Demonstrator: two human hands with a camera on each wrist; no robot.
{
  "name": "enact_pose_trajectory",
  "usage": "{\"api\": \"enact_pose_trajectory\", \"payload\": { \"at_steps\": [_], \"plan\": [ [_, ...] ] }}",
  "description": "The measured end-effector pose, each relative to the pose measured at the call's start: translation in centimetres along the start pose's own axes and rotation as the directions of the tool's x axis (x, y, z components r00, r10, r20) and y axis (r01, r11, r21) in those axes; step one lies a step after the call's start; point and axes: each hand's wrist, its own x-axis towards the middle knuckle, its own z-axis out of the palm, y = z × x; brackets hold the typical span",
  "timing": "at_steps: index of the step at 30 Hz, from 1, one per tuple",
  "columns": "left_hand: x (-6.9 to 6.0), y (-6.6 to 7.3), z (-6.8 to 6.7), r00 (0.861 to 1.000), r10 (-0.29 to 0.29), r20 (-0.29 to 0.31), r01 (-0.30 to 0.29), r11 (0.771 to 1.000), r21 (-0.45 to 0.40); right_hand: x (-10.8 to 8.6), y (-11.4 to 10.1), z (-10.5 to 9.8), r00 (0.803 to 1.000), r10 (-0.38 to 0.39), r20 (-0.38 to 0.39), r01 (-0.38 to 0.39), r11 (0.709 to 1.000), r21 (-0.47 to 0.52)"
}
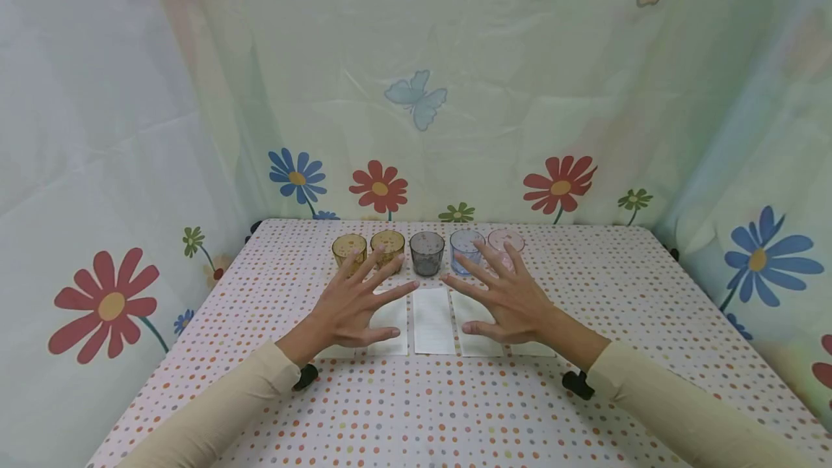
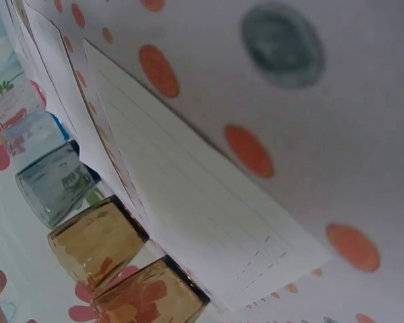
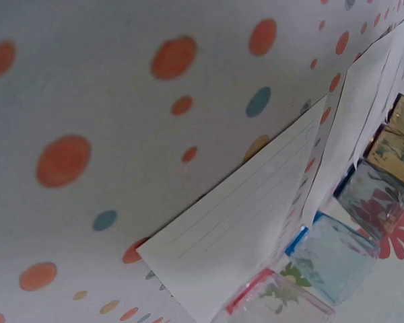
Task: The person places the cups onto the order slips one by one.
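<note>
Both hands hover above a row of white lined cards, fingers spread and straight, holding nothing. In the head view the left hand (image 1: 354,309) is over the left cards and the right hand (image 1: 516,305) over the right ones; the middle card (image 1: 433,321) lies between them. Behind the cards stand glass cups in a row: two amber (image 1: 349,248) (image 2: 97,243), one grey (image 1: 427,255), one blue (image 1: 465,240) (image 3: 333,256) and one pink (image 1: 506,240). The fingertips overlap the outer cups in view; whether they touch cannot be told.
A dotted cloth (image 1: 403,410) covers the table. Behind and at both sides hangs a pale curtain (image 1: 494,56) printed with flowers and butterflies. Dark wrist straps or mounts (image 1: 578,384) show below both wrists.
</note>
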Motion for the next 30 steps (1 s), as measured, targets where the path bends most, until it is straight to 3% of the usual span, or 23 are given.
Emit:
{"api": "enact_pose_trajectory", "payload": {
  "at_steps": [14,19,30],
  "plan": [
    [-0.1,0.1,0.5,0.999,-0.046,-0.014,0.045,0.999,-0.022,0.2,-0.1,0.4,1.000,0.020,-0.023,-0.019,0.999,0.042],
    [0.1,0.1,0.5,0.995,-0.093,-0.027,0.090,0.992,-0.092,0.7,-0.3,0.4,0.998,0.043,-0.035,-0.041,0.998,0.053],
    [0.9,-0.1,-0.1,0.976,-0.216,0.023,0.217,0.959,-0.180,3.1,-0.9,0.2,0.997,0.047,-0.069,-0.044,0.998,0.044]
  ]
}}
